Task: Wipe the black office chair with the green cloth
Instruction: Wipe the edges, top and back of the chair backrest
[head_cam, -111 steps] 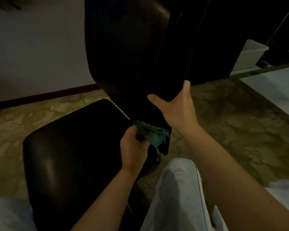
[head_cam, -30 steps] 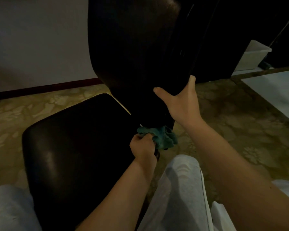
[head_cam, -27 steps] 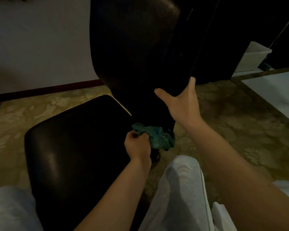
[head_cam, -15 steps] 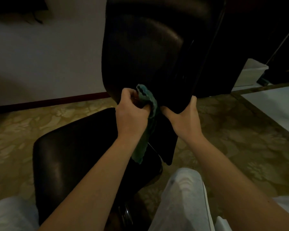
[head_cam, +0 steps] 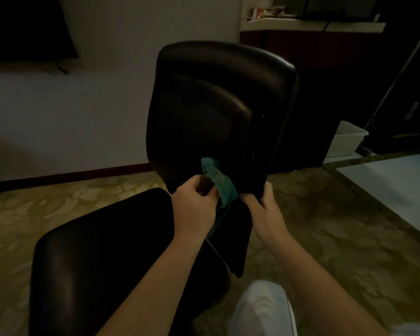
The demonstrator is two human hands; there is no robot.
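Centre frame: bunching limp green cloth in left hand, clamping black office chair by stiff edge with right hand.

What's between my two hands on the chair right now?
The green cloth, gripped by the left hand against the backrest; the right hand grips its edge. Head view.

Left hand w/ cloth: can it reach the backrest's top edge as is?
Probably yes. The left hand holds the green cloth low on the backrest front; the surface above it is bare up to the top edge.
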